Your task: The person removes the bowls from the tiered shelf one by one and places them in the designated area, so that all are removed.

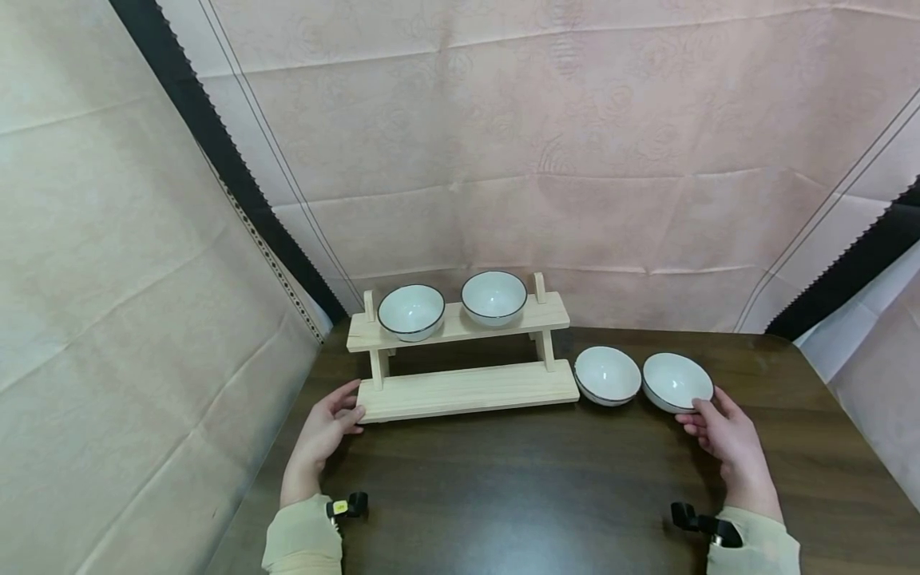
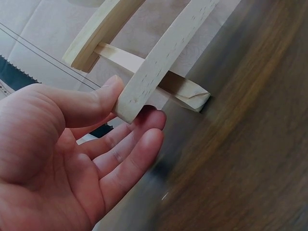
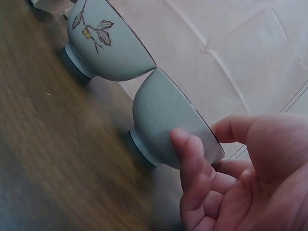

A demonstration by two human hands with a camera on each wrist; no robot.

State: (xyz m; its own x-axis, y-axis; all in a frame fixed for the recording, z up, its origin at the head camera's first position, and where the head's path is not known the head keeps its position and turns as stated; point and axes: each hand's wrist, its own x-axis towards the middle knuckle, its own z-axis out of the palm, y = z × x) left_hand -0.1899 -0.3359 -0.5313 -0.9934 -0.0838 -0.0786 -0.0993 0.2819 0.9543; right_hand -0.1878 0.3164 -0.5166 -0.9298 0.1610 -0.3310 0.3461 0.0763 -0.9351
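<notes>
The rack (image 1: 402, 404) stands mid-frame on the table (image 1: 517, 495). The left hand (image 1: 322, 430) pinches its lower left end between thumb and fingers, probably to steady it. Two bowls (image 1: 412, 308) sit on its upper board (image 1: 453, 323) between end pegs (image 1: 540, 287), which likely stop them sliding off. Right of centre, the right hand (image 1: 731, 442) grips the outer bowl (image 1: 674, 378) by its rim, presumably because the inner bowl (image 1: 608, 372) crowds its other side.
</notes>
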